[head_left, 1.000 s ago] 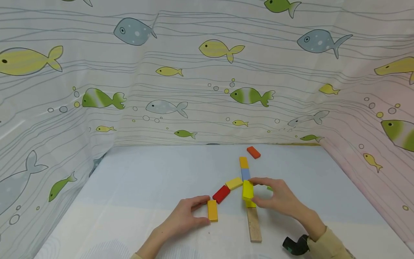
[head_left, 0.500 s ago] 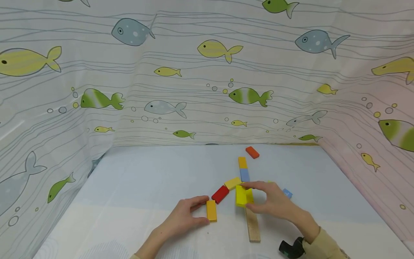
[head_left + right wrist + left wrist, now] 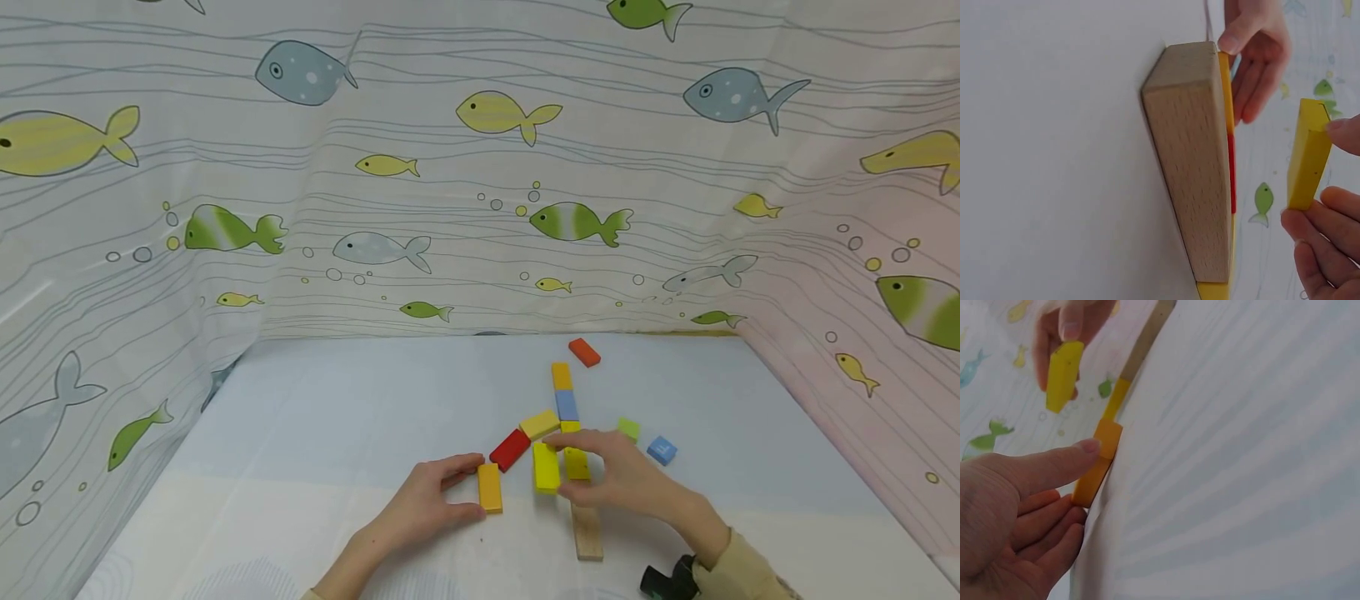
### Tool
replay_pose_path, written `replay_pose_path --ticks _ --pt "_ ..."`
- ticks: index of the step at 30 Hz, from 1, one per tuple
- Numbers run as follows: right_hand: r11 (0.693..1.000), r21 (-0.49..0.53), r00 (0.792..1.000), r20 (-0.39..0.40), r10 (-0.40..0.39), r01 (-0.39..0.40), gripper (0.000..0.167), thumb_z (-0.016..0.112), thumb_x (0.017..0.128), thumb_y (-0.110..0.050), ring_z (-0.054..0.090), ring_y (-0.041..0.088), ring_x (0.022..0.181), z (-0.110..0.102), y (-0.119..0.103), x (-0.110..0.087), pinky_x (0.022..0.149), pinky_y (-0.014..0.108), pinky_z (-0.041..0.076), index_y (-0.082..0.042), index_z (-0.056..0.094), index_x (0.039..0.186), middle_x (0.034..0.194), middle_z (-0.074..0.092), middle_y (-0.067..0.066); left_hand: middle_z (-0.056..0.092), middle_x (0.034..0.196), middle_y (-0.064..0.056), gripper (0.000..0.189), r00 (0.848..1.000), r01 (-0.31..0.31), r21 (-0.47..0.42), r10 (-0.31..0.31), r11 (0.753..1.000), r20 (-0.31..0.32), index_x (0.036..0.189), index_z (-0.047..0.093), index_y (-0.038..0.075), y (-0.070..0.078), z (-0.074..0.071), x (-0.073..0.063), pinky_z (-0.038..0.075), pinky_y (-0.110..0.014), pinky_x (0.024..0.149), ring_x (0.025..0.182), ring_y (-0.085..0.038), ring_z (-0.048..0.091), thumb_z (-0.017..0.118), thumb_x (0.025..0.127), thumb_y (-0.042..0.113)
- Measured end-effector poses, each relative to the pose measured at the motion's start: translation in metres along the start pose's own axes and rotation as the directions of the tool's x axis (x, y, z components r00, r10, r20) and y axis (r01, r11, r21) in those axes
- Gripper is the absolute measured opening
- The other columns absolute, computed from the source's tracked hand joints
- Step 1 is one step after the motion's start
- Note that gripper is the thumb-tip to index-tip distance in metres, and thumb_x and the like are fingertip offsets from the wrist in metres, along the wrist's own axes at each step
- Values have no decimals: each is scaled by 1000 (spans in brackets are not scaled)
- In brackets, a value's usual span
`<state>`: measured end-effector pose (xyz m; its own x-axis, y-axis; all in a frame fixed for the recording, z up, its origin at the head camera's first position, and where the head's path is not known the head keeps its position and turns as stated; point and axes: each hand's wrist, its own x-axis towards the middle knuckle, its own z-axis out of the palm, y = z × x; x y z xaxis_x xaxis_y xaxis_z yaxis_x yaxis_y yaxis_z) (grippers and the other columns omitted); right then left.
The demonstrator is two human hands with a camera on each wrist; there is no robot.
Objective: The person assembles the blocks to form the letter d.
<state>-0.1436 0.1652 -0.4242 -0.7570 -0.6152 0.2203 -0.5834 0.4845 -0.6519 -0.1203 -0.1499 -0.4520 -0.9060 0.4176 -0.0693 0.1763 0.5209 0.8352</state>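
My left hand pinches an orange block between thumb and fingers, the block lying on the table. Off its far end lie a red block and a pale yellow block, forming a slanting row. My right hand holds a bright yellow block by its two ends, raised above the table in both wrist views. Beyond the held block, a straight line runs away from me: a wooden plank, a yellow block, a blue block and an orange-yellow block.
Right of the line lie a light green block and a small blue block. An orange-red block sits near the table's back edge. Fish-printed sheeting walls the back and sides. A black device is at my right wrist.
My right hand has carried the bright yellow block left and toward me, off the line, uncovering the yellow block there and the loose blue one. The left hand stays on the orange block.
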Motion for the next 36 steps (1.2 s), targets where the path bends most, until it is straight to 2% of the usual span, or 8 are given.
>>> replay_pose_path --ticks 4,6,14,24,36 --pt "1000 3 998 52 27 -28 51 76 88 -41 62 19 112 5 -1 1 97 49 53 -31 61 135 126 66 -16 62 137 -2 64 1000 4 4 -4 1000 1 140 58 12 0 0 0 49 -38 104 127 -21 59 82 83 27" --pt "1000 -8 996 81 30 -29 51 74 88 -45 62 17 112 8 -2 1 98 45 53 -33 59 136 127 64 -17 62 137 -2 64 1000 6 6 -6 1000 2 140 58 12 1 0 0 49 -39 104 127 -21 59 82 83 28" --pt "999 31 986 159 -43 39 51 75 89 -42 62 14 115 18 -9 2 100 36 51 -29 60 136 130 64 -16 62 138 -2 64 1000 12 12 -12 1000 3 140 57 12 2 0 -1 49 -41 105 128 -21 59 82 83 28" --pt "997 74 961 277 2 -23 50 73 89 -45 59 9 118 29 -14 3 103 34 51 -32 61 136 132 62 -18 62 138 -2 64 1000 5 23 -5 1000 1 140 57 12 1 0 -1 49 -40 105 128 -21 59 82 83 28" --pt "993 43 932 344 -117 108 49 74 91 -31 58 7 123 34 -12 1 102 31 51 -25 60 137 136 61 -13 62 137 -2 62 1000 0 20 0 1000 0 140 58 11 2 0 0 49 -40 105 127 -21 60 81 84 26"
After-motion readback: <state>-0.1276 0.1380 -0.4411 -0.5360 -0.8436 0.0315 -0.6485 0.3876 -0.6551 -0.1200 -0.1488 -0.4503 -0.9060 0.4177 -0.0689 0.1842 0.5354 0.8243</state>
